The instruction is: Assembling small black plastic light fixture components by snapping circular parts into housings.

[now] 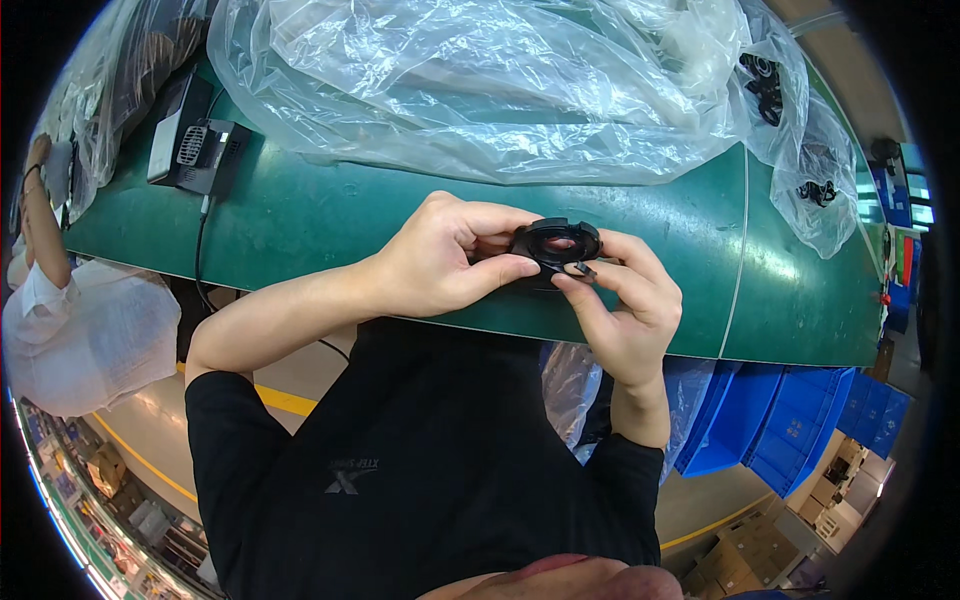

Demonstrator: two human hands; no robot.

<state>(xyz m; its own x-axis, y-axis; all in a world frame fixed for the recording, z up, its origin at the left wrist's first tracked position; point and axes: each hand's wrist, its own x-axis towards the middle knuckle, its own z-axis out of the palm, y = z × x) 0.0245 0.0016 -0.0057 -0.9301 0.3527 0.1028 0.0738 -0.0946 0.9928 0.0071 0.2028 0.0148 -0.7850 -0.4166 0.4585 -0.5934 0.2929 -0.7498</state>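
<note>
Between my two hands, above the near edge of the green table (pixel 330 222), is a black ring-shaped plastic part (pixel 557 240) with a round opening and notches along its rim. My left hand (pixel 450 255) grips its left side, thumb in front and fingers behind. The fingers of my right hand (pixel 632 295) close on its right side. A small dark piece (pixel 579 269) with a light spot shows at my right thumb and fingertip, against the ring's lower right. I cannot tell whether that piece is joined to the ring.
Clear plastic bags (pixel 480 90) cover the table's far side. A bag at the right (pixel 815 170) holds black parts. A black boxy device (pixel 205 150) with a cable stands at the left. Blue bins (pixel 790 430) sit below the right edge. Another person's arm (pixel 45 225) shows far left.
</note>
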